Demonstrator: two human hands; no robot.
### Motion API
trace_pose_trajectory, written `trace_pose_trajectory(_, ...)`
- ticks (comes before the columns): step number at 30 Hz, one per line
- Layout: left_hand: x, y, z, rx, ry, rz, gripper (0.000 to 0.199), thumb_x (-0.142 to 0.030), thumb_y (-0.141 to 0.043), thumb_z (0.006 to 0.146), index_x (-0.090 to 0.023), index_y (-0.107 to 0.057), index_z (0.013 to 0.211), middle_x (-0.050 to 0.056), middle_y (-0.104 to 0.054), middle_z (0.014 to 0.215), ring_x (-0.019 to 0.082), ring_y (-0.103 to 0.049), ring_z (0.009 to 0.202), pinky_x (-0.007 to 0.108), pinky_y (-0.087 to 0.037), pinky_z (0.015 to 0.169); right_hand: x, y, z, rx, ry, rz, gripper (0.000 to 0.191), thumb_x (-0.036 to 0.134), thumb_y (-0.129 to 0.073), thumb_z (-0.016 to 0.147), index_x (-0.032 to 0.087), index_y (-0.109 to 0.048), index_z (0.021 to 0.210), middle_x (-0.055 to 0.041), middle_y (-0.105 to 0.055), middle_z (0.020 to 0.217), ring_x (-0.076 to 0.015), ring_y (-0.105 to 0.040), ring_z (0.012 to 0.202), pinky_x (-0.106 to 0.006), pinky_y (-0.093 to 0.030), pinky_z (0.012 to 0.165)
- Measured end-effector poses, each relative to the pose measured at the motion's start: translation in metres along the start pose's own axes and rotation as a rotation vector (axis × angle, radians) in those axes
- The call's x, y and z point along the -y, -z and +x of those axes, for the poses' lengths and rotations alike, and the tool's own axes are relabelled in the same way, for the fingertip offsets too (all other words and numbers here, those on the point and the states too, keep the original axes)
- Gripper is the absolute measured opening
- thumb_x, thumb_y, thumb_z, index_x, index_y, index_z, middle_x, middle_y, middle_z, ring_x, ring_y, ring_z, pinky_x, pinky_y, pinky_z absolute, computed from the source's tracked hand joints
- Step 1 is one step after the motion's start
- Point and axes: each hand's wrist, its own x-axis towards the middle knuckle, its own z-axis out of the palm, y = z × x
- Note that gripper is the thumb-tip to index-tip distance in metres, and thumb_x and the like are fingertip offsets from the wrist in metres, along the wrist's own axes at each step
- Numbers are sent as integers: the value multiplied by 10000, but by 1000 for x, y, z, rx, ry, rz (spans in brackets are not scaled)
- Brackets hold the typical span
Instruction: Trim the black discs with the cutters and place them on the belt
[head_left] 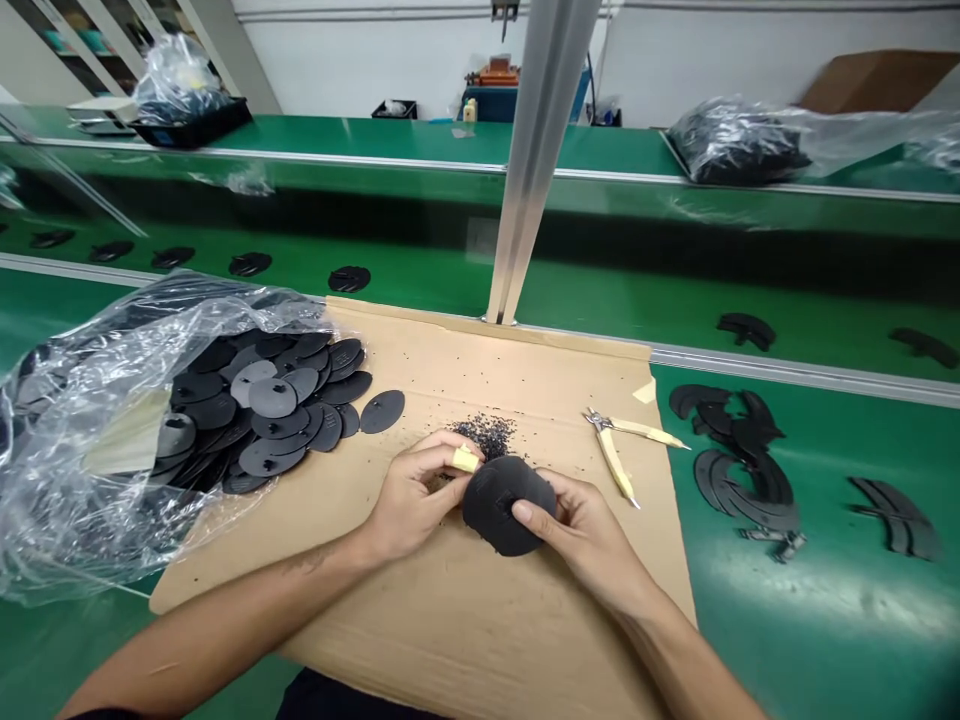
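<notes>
A black plastic disc (504, 515) with a small raised stub is held over the cardboard sheet. My right hand (589, 530) grips its right side, thumb on the face and fingers behind. My left hand (420, 490) is closed at the disc's left edge, its fingertips partly hidden behind it. Yellow tape (465, 459) is wrapped round a finger of that hand. Just beyond the disc lies a heap of small black scraps (487, 432). To the right, nippers (613, 450) with yellow handles rest spread apart on the cardboard.
Many similar discs (277, 420) spill from a clear plastic bag (97, 420) at left. Curved black parts (742, 460) lie on the green table at right. A metal post (536, 160) rises behind the cardboard (420, 620). More parts sit along the green conveyor (420, 290).
</notes>
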Motion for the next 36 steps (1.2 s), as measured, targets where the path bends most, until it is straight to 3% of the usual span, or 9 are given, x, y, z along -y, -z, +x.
trace_pose_trajectory(4,0,1,-3,17,9,37,134,-306,-691,905,-187,-742,873,79,-681,940,176,-654,878,271,-557,764,-1,-1,0,-69,41,-87,415,536,-744,799,158,-691,960,-23,-647,792,-152,-590,718,-259,-514,626)
trace_pose_trajectory(7,0,2,-5,19,58,1,263,-396,-610,957,-209,-715,1108,89,-699,1036,176,-647,906,292,-552,817,-3,-5,-2,-182,157,-232,318,492,-699,851,185,-678,930,-25,-656,813,-164,-599,741,-268,-517,658)
trace_pose_trajectory(9,-1,2,-6,57,110,-16,390,-442,-653,922,-226,-657,1246,94,-698,1114,171,-645,891,286,-554,796,-5,-8,-4,-229,225,-331,282,472,-670,878,200,-681,951,-32,-671,835,-174,-611,754,-275,-520,674)
trace_pose_trajectory(13,-1,0,-7,111,197,53,335,-430,-761,831,-191,-733,1064,77,-718,968,180,-646,836,278,-542,743,-10,-12,-9,-214,275,-409,264,466,-635,910,217,-686,980,-42,-693,842,-179,-626,720,-278,-520,632)
trace_pose_trajectory(18,-3,-1,-2,134,266,-90,320,-435,-785,801,-168,-746,973,51,-692,830,164,-635,765,255,-528,676,-10,-13,-9,-205,351,-447,221,413,-633,928,221,-708,1008,-55,-718,882,-193,-655,766,-296,-544,685)
trace_pose_trajectory(22,-7,0,-1,108,221,-83,318,-434,-788,799,-156,-754,950,62,-691,861,166,-630,789,258,-516,691,-7,-13,-6,-213,452,-483,179,337,-645,933,215,-705,1049,-77,-723,1009,-210,-673,892,-331,-553,795)
trace_pose_trajectory(26,-8,1,-4,98,183,25,293,-411,-798,799,-147,-757,919,25,-615,764,128,-537,703,234,-441,641,-8,-11,-4,-230,542,-517,88,259,-658,927,206,-716,968,-45,-700,878,-172,-650,795,-287,-531,699)
trace_pose_trajectory(31,-4,0,-8,132,194,26,340,-467,-763,825,-136,-741,900,26,-595,765,127,-521,698,239,-434,642,-7,-12,-4,-172,515,-448,130,254,-618,955,205,-732,918,-30,-686,789,-154,-626,697,-277,-519,636)
trace_pose_trajectory(36,-7,-1,-6,144,68,84,333,-456,-694,890,-144,-742,994,51,-639,821,151,-582,766,242,-467,656,-4,-14,-5,-172,519,-415,149,257,-599,962,207,-738,980,-46,-708,849,-168,-659,759,-287,-541,664)
